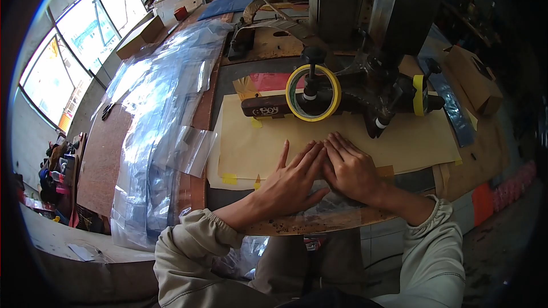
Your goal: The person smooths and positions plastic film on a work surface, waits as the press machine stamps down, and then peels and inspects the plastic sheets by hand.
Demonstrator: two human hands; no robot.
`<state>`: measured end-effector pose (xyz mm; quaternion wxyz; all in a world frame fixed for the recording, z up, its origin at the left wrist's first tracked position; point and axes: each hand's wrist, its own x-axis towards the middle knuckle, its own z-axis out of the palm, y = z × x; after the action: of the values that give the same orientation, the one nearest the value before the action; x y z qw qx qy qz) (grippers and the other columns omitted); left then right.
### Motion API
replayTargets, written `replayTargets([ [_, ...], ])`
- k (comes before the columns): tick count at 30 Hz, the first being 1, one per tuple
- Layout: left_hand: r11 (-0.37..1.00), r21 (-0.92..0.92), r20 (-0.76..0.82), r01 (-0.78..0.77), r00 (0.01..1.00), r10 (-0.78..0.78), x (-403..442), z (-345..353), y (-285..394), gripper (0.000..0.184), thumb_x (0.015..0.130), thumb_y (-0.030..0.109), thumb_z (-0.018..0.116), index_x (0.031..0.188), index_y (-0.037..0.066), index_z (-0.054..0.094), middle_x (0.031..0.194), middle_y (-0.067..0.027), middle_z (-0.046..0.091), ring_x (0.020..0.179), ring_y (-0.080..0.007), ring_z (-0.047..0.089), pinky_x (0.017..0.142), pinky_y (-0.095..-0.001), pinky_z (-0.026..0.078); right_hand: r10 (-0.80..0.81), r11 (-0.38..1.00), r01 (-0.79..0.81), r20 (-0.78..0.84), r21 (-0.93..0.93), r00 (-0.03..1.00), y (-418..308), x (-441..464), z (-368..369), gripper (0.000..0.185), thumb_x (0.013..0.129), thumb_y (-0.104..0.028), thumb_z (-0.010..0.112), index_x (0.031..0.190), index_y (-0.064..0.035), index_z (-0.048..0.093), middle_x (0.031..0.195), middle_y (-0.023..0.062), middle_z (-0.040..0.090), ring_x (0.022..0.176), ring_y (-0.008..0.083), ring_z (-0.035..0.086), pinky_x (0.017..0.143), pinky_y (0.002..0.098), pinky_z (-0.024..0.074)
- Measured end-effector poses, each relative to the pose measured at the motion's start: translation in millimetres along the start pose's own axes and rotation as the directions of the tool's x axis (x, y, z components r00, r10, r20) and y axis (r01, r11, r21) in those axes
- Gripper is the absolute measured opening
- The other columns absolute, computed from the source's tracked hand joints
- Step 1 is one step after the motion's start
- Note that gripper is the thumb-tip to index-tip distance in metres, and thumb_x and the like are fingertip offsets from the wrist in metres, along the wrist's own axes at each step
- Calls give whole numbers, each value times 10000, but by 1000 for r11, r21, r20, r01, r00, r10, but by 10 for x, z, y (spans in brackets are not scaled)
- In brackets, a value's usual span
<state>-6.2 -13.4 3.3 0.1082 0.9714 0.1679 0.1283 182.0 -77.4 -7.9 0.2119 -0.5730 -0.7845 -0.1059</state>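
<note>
while resting left hand (289, 182) and right hand (352, 172) flat, together on centre-frame sheet (251, 151), probably smoothing; next, calls for even pressure.

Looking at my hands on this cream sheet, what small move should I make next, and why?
I'd probably slide the left hand toward the left end of the cream sheet: it sits side by side with the right hand near the middle, leaving both ends without a hand to steady them.
</note>
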Motion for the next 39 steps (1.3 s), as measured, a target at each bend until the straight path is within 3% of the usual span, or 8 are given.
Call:
replayTargets([
  [16,1000,2,-13,-2,1000,2,3,0,6,727,923,426,534,1433,-36,300,1485,-222,323,1412,-333,279,1127,-622,132,-8,1000,8,-4,-12,1000,-11,-2,-4,441,886,-209,577,1152,142,575,1190,318,585,1170,395,565,1023,422,444],
  [19,999,36,-38,-26,999,27,5,5,4,747,910,422,548,1414,-76,311,1450,-253,357,1392,-339,314,1096,-641,200,-8,1000,8,-8,-18,1000,-9,-7,4,441,886,-207,577,1152,144,575,1191,317,585,1172,395,564,1023,422,444],
  [22,1000,12,-11,-7,1000,7,-4,9,0,726,923,424,535,1432,-38,301,1486,-222,322,1412,-331,279,1129,-617,134,-6,1000,6,-13,-22,1000,-15,-12,14,438,884,-206,577,1148,144,578,1192,316,585,1172,394,564,1024,421,443],
  [39,1000,16,-3,-3,1000,3,-5,-5,8,724,924,422,538,1433,-35,301,1490,-216,319,1409,-332,285,1126,-618,143,-4,1000,4,-6,-22,1000,-13,-16,11,445,879,-205,576,1157,144,571,1204,316,578,1179,394,558,1031,422,435],
])
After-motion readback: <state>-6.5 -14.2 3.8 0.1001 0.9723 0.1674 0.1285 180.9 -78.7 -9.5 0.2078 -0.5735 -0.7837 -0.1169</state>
